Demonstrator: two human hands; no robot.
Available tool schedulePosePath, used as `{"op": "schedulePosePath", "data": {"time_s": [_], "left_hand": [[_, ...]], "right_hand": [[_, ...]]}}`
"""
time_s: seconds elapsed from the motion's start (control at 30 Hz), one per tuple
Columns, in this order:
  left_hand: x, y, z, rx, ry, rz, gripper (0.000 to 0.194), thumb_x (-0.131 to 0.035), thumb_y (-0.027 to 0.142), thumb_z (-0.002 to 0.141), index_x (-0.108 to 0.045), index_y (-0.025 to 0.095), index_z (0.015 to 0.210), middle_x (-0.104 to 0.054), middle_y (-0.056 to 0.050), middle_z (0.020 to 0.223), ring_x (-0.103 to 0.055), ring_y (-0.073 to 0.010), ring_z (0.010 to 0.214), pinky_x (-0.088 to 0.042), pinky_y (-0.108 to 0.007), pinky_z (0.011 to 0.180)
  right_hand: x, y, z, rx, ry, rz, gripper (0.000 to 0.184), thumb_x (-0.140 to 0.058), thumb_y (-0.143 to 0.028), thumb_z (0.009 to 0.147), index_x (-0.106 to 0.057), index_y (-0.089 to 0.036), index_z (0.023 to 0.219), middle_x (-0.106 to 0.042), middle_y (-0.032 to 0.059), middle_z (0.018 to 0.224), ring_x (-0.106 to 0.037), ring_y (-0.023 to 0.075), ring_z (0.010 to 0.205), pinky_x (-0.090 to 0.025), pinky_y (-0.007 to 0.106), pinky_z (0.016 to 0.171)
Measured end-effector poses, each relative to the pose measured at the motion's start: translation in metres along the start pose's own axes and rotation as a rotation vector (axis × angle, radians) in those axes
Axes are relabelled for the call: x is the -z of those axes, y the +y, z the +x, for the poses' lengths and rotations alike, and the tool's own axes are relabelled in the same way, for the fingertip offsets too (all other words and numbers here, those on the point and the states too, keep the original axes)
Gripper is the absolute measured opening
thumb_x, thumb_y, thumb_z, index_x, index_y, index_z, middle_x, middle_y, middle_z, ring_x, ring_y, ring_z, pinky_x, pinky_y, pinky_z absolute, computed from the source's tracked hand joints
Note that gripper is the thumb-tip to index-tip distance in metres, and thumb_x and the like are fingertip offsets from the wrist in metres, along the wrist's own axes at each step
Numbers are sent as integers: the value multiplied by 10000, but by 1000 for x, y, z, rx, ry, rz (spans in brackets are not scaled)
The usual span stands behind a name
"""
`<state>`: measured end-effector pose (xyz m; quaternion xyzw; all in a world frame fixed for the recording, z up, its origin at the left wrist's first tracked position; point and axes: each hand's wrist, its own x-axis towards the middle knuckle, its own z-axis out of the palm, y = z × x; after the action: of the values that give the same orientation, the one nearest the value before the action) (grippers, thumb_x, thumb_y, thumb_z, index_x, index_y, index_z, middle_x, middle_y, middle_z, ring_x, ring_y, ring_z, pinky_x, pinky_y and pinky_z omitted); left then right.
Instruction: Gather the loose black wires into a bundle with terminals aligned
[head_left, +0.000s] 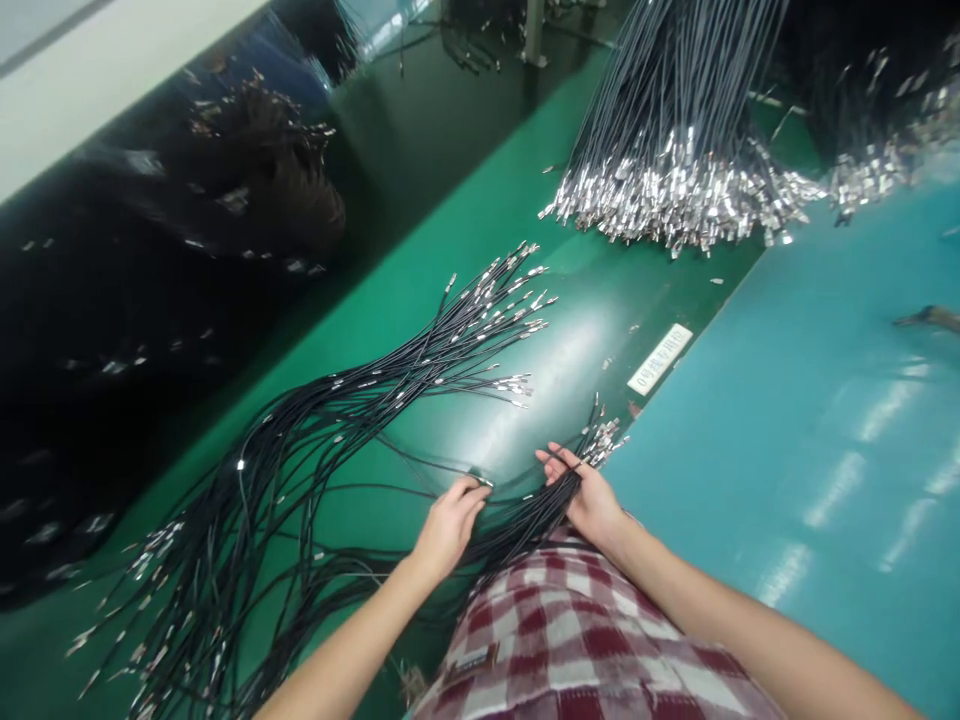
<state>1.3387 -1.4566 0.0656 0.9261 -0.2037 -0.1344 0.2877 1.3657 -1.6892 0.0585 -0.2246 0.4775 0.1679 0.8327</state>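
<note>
L hand [448,520] pinched thin blk cable w/ silver metal tip [485,482], near R hand [591,492], which held bunch of thin blk cables w/ silver metal ends [551,503]. Loose blk cable bundle [360,385] lay fanned on glossy green tabletop [465,215]. Lg dk-grey cable bundle w/ shiny silver ends [675,185] sat top R; wht rectangular label [660,360] near tbl edge.

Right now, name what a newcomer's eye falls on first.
Probably the thick sheaf of dark cables at the upper right, its silvery metal ends crowded together. Next, perhaps, the looser black bundle sweeping across the green surface left of centre. Then, at lower centre, the right hand holding a bunch of cables and the left hand pinching a cable end.
</note>
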Motion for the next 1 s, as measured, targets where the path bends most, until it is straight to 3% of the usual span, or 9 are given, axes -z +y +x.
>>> {"op": "schedulePosePath", "data": {"time_s": [0.2,0.3,0.5,0.6,0.7,0.77,0.87,0.93,1.0], "left_hand": [[-24,9,-9,11,-109,111,295,-384,280,992,-660,199,1059,-630,-68,935,-618,-172,805,-542,-312,774],[-12,17,-5,48,-93,45,334,-355,299,1004,-648,176,903,-610,-56,852,-605,-161,754,-521,-284,730],[-2,36,-6,129,-22,17,326,-348,296,1009,-635,179,908,-614,-53,864,-606,-159,766,-501,-275,721],[-9,47,-9,124,-106,130,346,-347,278,1006,-650,166,884,-625,-62,857,-599,-170,737,-499,-299,709],[-3,56,-8,31,-184,76,359,-376,298,1003,-653,167,816,-621,-51,787,-586,-169,737,-492,-301,728],[9,52,-2,5,-125,5,357,-371,294,1008,-645,169,816,-626,-51,791,-588,-168,799,-488,-302,789],[31,25,13,94,24,144,198,-449,246,974,-626,161,1004,-628,-106,1006,-565,-218,972,-477,-368,875],[43,1,25,173,12,328,161,-507,201,933,-611,160,1048,-601,-134,1069,-542,-258,1013,-473,-418,878],[52,-14,38,197,-73,397,131,-499,173,923,-630,160,922,-611,-118,948,-553,-253,949,-479,-409,852]], "right_hand": [[4,5,4,70,-116,-24,139,-683,-193,732,-681,-187,872,-663,10,670,-513,93,524,-489,191,504],[3,2,0,82,-160,-13,185,-662,-196,743,-687,-181,925,-731,56,856,-569,114,615,-518,212,542],[-2,-3,-11,46,-195,6,279,-656,-190,749,-674,-185,1028,-721,66,1098,-648,150,838,-556,233,651],[0,1,-13,87,-185,-81,197,-755,-274,746,-660,-197,901,-693,12,790,-642,164,803,-559,264,706],[4,7,-12,98,-213,-96,301,-834,-370,687,-593,-200,747,-407,-89,494,-464,92,495,-527,248,607],[6,9,-11,55,-246,-67,345,-857,-375,657,-574,-194,737,-297,-118,473,-289,52,415,-468,211,513],[7,9,-9,8,-285,-53,349,-863,-350,649,-571,-184,747,-278,-120,482,-234,42,420,-416,185,475],[5,9,-8,10,-277,-64,332,-846,-351,672,-568,-183,742,-270,-117,485,-230,43,421,-413,187,477],[3,9,-9,32,-262,-79,307,-825,-362,696,-589,-185,780,-261,-118,486,-228,45,418,-407,189,476]]}}
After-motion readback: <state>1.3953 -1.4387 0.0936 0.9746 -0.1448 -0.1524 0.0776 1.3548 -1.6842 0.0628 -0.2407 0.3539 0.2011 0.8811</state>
